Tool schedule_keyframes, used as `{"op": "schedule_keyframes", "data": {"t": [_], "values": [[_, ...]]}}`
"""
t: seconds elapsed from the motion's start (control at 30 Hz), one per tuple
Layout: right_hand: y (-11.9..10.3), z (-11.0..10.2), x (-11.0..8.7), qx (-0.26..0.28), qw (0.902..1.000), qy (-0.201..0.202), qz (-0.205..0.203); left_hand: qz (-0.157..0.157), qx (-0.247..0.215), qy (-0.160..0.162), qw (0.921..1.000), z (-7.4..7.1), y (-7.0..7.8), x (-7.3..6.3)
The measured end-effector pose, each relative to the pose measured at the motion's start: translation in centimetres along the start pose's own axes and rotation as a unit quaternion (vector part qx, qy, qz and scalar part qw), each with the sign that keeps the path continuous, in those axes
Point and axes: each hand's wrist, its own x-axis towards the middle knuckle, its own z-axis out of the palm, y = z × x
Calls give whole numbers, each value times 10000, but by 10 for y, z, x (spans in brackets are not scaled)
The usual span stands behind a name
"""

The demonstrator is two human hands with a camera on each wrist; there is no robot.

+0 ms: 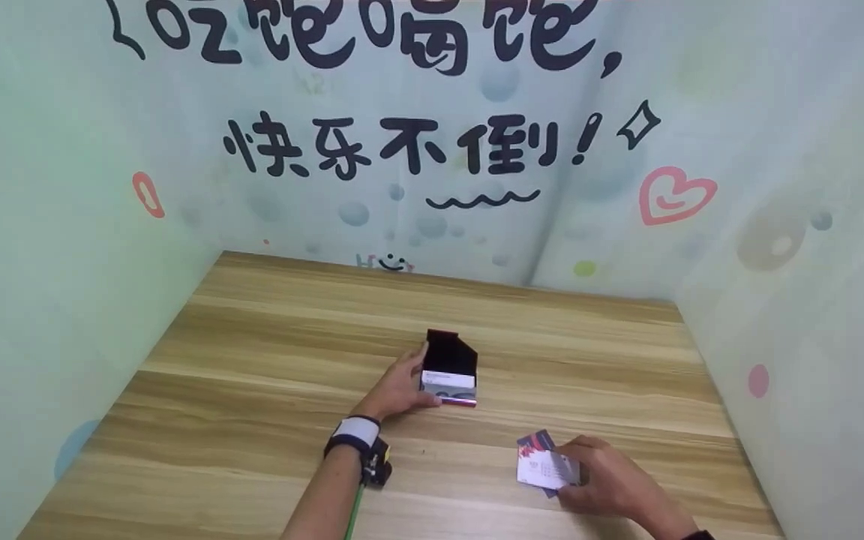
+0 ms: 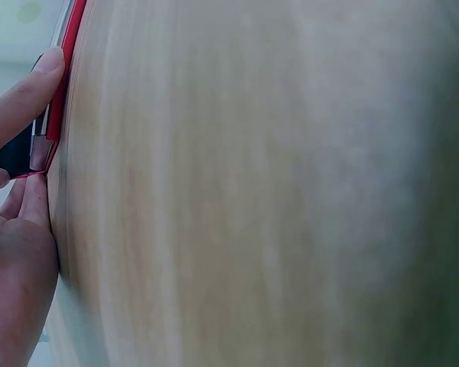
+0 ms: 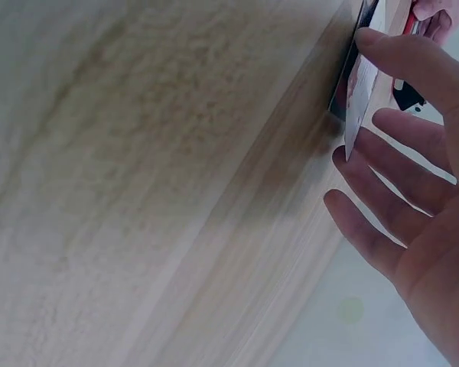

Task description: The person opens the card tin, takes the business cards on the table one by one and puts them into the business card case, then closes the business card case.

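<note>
A card case with a black inside lies with its lid raised on the table, and white and grey cards show in its lower part. My left hand grips the case by its left side, thumb at the near corner. In the left wrist view the red outer edge of the case is seen beside the thumb. Farther right and nearer, my right hand pinches a white business card between thumb and fingers. Under it a dark blue card sticks out at an angle.
The wood-grain table is bordered by a printed cloth at the back and both sides. A strap with a small black camera is worn on the left wrist, and a green cable runs from it along the forearm.
</note>
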Motion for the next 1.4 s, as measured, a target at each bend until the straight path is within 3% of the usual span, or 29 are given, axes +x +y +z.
{"op": "schedule_keyframes", "data": {"t": [0.27,0.5,0.8,1.03,1.4], "values": [[-7,-3,16,-416,9941,864,-508,55,-336,-12,9994,-1,-1,0],[-11,-3,35,-459,9885,1271,-680,139,-334,13,9993,0,-3,1],[-13,-1,58,-379,9854,1516,-669,87,-366,-24,9993,2,-1,2],[-17,-3,76,-526,9833,1619,-646,221,-545,11,9983,1,0,1],[-27,-2,107,-565,9767,1833,-964,166,-130,68,9998,-1,0,1]]}}
